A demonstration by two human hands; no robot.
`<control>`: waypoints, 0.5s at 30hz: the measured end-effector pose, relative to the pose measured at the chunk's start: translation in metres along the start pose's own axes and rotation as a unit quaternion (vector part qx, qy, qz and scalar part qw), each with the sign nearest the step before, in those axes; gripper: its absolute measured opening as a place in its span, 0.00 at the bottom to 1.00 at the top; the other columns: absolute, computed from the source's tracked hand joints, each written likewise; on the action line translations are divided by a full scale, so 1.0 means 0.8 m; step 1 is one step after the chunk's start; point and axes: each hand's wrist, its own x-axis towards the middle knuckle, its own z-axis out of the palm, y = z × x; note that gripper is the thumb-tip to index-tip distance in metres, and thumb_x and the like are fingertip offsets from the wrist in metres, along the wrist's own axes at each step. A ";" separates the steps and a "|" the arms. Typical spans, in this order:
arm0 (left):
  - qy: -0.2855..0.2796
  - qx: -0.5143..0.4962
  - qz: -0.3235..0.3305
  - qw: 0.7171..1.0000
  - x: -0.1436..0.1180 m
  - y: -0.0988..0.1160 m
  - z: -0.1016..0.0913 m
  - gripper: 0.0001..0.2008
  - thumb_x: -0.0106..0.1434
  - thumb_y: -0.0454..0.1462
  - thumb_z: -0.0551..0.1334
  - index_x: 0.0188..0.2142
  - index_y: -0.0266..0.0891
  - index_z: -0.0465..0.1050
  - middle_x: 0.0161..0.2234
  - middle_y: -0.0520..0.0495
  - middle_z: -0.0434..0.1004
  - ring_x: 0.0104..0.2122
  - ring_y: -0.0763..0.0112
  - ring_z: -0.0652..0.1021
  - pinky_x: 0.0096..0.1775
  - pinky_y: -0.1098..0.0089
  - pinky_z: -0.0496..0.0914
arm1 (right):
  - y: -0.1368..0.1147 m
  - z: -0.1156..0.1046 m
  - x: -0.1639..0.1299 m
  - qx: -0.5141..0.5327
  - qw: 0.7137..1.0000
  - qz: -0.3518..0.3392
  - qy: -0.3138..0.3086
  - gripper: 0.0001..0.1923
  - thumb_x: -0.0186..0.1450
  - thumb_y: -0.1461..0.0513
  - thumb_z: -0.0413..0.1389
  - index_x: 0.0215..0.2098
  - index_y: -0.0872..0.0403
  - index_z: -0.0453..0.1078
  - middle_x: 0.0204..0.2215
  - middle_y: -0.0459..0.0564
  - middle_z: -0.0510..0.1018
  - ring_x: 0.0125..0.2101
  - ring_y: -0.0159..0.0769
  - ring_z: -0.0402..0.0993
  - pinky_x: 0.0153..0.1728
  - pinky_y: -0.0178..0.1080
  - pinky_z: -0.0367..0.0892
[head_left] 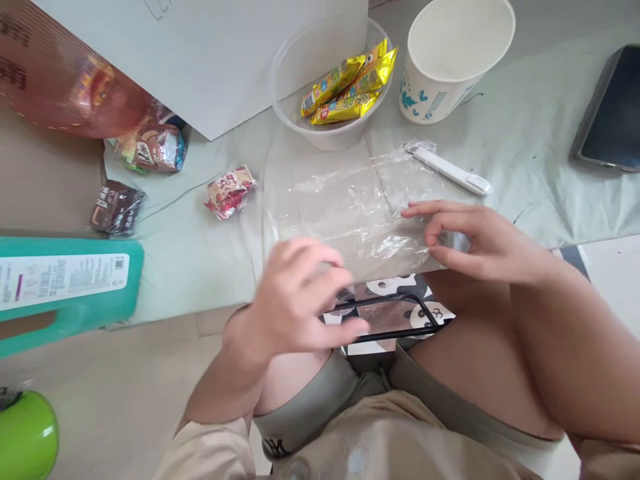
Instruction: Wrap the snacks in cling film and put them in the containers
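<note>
My left hand (pixel 305 297), blurred by motion, hovers above my lap at the table's front edge. Its fingers are curved and apart, with nothing visible in them. Over the right part of a crumpled clear plastic film (pixel 345 200), my right hand (pixel 475 240) has its index finger stretched out. Its thumb and another finger meet in a pinch; whether film is caught between them is not visible. A white utility knife (pixel 450 170) lies just beyond that hand, its tip by the film. Left of the film is a small red-and-cream wrapped snack (pixel 231 192).
A clear round tub (pixel 333 137) holds several yellow snack packets (pixel 347 83). Beside it stands a white paper cup (pixel 440 87). A dark phone (pixel 613 113) lies far right. Wrapped snacks (pixel 155 148), a brown packet (pixel 119 207) and a teal container (pixel 133 273) are left.
</note>
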 end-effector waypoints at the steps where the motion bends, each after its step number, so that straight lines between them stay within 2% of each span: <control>1: -0.053 0.035 -0.011 0.998 -0.001 0.016 0.009 0.20 0.58 0.51 0.71 0.44 0.44 0.74 0.45 0.40 0.80 0.48 0.50 0.78 0.48 0.51 0.75 | 0.000 0.000 0.002 0.011 1.000 0.006 0.017 0.05 0.66 0.59 0.59 0.32 0.48 0.71 0.58 0.51 0.81 0.59 0.54 0.77 0.59 0.58 0.73; 3: -0.125 0.090 -0.029 0.988 -0.003 0.038 0.031 0.18 0.59 0.44 0.70 0.47 0.39 0.76 0.53 0.33 0.78 0.55 0.45 0.76 0.53 0.48 0.74 | 0.000 -0.001 0.005 0.030 0.998 0.024 0.047 0.06 0.66 0.58 0.59 0.31 0.48 0.70 0.56 0.51 0.82 0.57 0.54 0.78 0.58 0.59 0.73; 4: -0.131 0.114 -0.045 0.984 -0.004 0.043 0.042 0.15 0.60 0.39 0.69 0.47 0.38 0.76 0.55 0.32 0.77 0.57 0.44 0.75 0.53 0.48 0.74 | 0.000 -0.001 0.006 0.040 0.997 0.032 0.058 0.07 0.66 0.57 0.59 0.31 0.48 0.69 0.55 0.51 0.82 0.57 0.54 0.78 0.58 0.59 0.72; 6: -0.112 0.138 -0.069 0.982 -0.004 0.043 0.056 0.08 0.61 0.31 0.65 0.41 0.37 0.78 0.55 0.31 0.77 0.57 0.45 0.76 0.53 0.50 0.75 | 0.000 -0.001 0.008 0.061 0.995 0.046 0.069 0.08 0.66 0.56 0.60 0.30 0.48 0.69 0.55 0.51 0.82 0.57 0.53 0.78 0.59 0.60 0.72; 8: -0.080 0.129 -0.089 0.984 -0.001 0.037 0.059 0.06 0.62 0.28 0.62 0.34 0.38 0.77 0.53 0.33 0.78 0.56 0.47 0.77 0.51 0.52 0.76 | -0.001 -0.003 0.009 0.077 0.993 0.054 0.072 0.10 0.66 0.55 0.60 0.29 0.48 0.68 0.55 0.50 0.82 0.57 0.53 0.78 0.60 0.60 0.71; 10: -0.070 0.099 -0.101 0.987 0.002 0.031 0.054 0.03 0.62 0.31 0.64 0.33 0.39 0.77 0.53 0.33 0.77 0.55 0.46 0.77 0.51 0.50 0.77 | 0.000 -0.004 0.009 0.090 0.991 0.063 0.075 0.10 0.65 0.55 0.61 0.28 0.48 0.68 0.55 0.50 0.82 0.57 0.53 0.77 0.60 0.61 0.70; 11: -0.074 0.086 -0.103 0.988 0.003 0.029 0.050 0.02 0.62 0.35 0.66 0.36 0.39 0.77 0.55 0.32 0.76 0.57 0.43 0.76 0.53 0.47 0.76 | 0.001 -0.004 0.010 0.101 0.989 0.067 0.078 0.11 0.64 0.55 0.62 0.28 0.48 0.67 0.55 0.51 0.82 0.57 0.53 0.77 0.61 0.61 0.70; 13: -0.102 0.077 -0.097 0.987 0.002 0.028 0.044 0.14 0.61 0.41 0.69 0.45 0.40 0.77 0.61 0.31 0.72 0.63 0.37 0.71 0.58 0.40 0.72 | 0.003 -0.004 0.011 0.135 0.984 0.078 0.087 0.11 0.64 0.56 0.62 0.27 0.49 0.67 0.54 0.51 0.83 0.58 0.53 0.77 0.61 0.61 0.70; 15: -0.128 0.094 -0.095 0.983 -0.002 0.026 0.042 0.20 0.60 0.39 0.70 0.52 0.42 0.75 0.65 0.30 0.66 0.68 0.33 0.66 0.60 0.37 0.70 | 0.006 -0.002 0.012 0.175 0.976 0.089 0.098 0.12 0.64 0.57 0.62 0.26 0.49 0.66 0.53 0.50 0.83 0.58 0.53 0.77 0.61 0.60 0.71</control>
